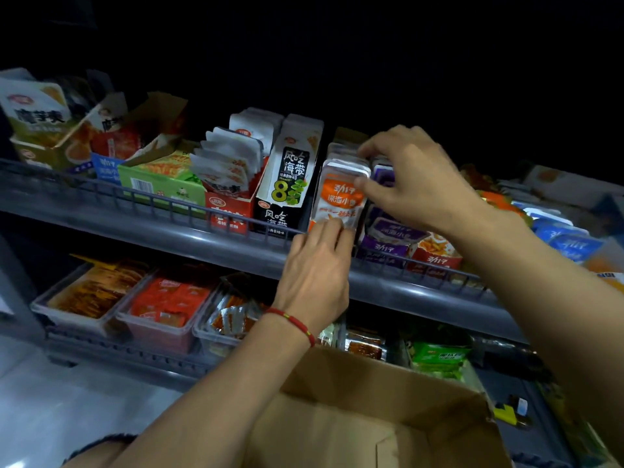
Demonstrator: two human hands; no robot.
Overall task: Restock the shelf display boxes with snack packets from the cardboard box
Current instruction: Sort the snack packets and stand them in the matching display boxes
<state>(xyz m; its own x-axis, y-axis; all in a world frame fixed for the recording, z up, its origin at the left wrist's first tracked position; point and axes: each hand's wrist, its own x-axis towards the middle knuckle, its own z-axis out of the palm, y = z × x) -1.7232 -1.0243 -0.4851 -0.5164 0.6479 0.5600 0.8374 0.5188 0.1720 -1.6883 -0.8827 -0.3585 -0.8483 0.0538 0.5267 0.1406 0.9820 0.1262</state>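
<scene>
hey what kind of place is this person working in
Most likely a small shop's snack aisle: grey wire-fronted shelves hold branded display boxes and clear tubs of packets, and an open cardboard box sits below both hands.

Orange-and-white snack packets [341, 194], black display box [285, 194] with yellow 8, purple packets [391, 231], green box [162, 180], red bracelet [293, 320], brown cardboard box [371, 420].

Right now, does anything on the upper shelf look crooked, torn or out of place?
Yes. At the far left, the display box with the torn-open flaps leans, its cardboard flaps bent outward. Beside the black box, the white packets fan out unevenly. The orange packets that both hands are handling stand upright.
</scene>
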